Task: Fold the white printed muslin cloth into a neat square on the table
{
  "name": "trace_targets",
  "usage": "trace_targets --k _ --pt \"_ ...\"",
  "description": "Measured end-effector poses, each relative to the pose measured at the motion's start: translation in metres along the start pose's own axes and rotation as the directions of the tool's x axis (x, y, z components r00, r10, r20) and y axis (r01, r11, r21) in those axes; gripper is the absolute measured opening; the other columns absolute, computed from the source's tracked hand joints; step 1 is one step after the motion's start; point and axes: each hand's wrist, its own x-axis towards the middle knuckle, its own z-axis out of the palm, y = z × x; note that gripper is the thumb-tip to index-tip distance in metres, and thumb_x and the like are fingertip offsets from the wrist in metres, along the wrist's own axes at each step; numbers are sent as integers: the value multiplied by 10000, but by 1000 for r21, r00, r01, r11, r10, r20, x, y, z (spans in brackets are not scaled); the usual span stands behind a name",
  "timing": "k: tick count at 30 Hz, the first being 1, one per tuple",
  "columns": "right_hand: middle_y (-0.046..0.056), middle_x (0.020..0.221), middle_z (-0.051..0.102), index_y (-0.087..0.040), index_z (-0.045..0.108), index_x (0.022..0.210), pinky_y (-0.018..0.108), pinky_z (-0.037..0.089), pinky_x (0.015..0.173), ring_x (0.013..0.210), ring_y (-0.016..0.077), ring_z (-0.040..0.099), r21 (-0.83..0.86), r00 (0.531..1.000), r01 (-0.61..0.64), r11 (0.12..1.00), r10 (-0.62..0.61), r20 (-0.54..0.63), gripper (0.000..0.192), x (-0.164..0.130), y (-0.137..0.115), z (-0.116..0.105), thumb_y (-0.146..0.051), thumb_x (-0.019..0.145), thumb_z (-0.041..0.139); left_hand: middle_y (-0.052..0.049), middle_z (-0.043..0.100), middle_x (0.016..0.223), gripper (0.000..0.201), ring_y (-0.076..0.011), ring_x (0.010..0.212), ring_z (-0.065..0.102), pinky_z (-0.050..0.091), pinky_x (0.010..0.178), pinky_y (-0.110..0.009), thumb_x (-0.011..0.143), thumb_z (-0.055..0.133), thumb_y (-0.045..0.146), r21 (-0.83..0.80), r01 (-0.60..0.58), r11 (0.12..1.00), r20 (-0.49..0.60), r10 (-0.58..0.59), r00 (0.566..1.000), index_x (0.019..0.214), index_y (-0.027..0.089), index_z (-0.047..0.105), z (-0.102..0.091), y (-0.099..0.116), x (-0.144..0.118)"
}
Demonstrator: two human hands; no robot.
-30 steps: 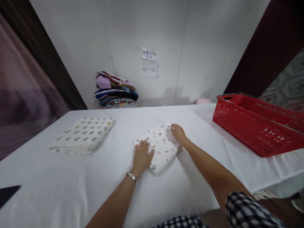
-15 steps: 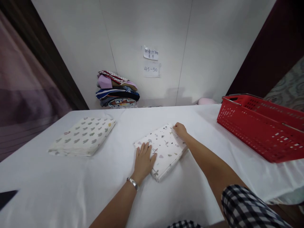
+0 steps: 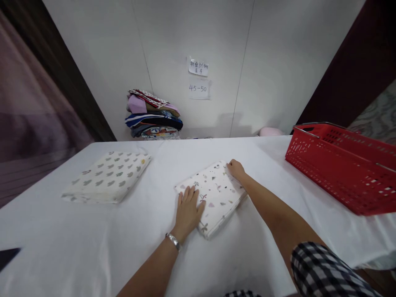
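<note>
A folded white cloth with small leaf prints (image 3: 213,194) lies in the middle of the white-covered table (image 3: 154,247). My left hand (image 3: 188,210) rests flat on its near left corner, fingers spread, a metal bracelet on the wrist. My right hand (image 3: 235,169) presses on the cloth's far right corner with its fingers together. Neither hand grips the cloth. A second folded white cloth with grey and green prints (image 3: 108,176) lies apart at the left.
A red plastic basket (image 3: 343,165) stands at the table's right edge. A pile of folded coloured clothes (image 3: 153,115) sits against the back wall below two paper notes (image 3: 198,78). A pink object (image 3: 268,131) lies behind the table. A dark flat thing (image 3: 8,255) shows at the left edge.
My right hand has slid from the cloth's top toward its far right corner. My left hand has barely moved. The view has shifted slightly left.
</note>
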Motion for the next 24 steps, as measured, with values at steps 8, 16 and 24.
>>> trace_targets --k 8,16,24 --pt "83 972 652 -182 555 953 253 373 662 888 197 589 -23 1000 7 1000 -6 27 193 7 -7 6 -330 886 449 -112 385 1427 508 -270 1358 248 191 1103 -516 902 356 440 -9 4 1000 -1 -4 1000 1309 156 462 1 -1 -1" --pt "105 1036 646 -176 544 1044 272 398 720 944 215 591 -38 998 8 999 -6 56 266 12 -7 6 -355 911 399 -118 385 1425 509 -273 1359 248 189 1104 -519 904 350 442 -9 12 1000 9 -12 1000 1305 150 467 -1 1 0" --pt "127 1099 633 -164 591 1046 291 416 762 1007 239 576 -56 994 25 998 -19 111 410 19 -13 10 -460 922 335 -120 378 1429 517 -271 1360 242 187 1104 -517 907 342 437 -1 14 1000 24 -14 1000 1311 136 457 -2 1 0"
